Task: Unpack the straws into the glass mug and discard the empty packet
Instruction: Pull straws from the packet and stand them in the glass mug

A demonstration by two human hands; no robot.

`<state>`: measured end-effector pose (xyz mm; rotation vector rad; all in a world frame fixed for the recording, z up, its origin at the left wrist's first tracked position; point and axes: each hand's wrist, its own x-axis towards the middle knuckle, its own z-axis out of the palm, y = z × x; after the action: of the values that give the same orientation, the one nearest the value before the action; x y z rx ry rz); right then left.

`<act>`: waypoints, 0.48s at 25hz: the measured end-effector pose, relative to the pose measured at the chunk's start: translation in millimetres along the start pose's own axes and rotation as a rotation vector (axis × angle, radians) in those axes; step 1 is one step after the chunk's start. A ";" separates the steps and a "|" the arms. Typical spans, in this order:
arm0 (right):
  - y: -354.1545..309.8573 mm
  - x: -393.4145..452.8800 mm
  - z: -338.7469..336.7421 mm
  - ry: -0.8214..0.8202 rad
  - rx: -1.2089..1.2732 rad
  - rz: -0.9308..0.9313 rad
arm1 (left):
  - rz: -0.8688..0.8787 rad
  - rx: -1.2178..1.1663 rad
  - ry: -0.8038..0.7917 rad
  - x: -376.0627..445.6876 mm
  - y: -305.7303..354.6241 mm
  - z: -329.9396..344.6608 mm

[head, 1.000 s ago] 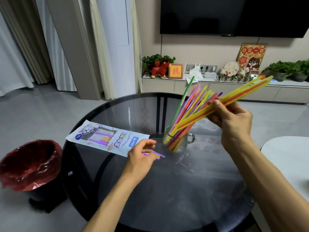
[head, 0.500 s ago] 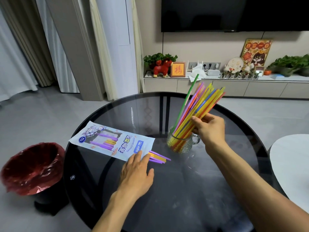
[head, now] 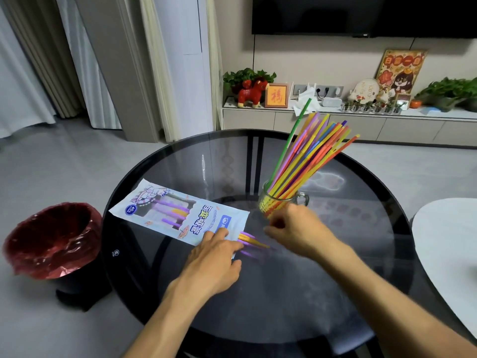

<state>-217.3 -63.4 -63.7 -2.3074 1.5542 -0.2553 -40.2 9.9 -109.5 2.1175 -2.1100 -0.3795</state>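
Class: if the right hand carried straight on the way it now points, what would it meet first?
Probably the loose straws poking from the packet; the right hand points left towards them, though depth is unclear.

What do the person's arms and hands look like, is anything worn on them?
Both arms are bare right to the bottom edge of the frame, with no sleeves in view. The left hand and the right hand wear no gloves. No watch, bracelet or ring shows on either wrist or hand, though the right hand is blurred.
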 end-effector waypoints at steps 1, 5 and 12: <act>-7.7 0.2 17.0 0.052 -0.054 -0.077 | 0.010 0.018 0.008 -2.0 0.7 1.6; -14.6 12.0 60.1 0.081 -0.124 -0.158 | 0.044 0.041 0.048 -5.3 -2.1 5.9; -4.7 28.7 61.1 0.059 0.045 -0.080 | 0.039 0.068 0.078 -1.7 -5.3 9.8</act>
<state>-181.8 -77.1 -119.6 -2.3499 1.4693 -0.3782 -37.7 12.6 -120.2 2.0879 -2.1462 -0.2201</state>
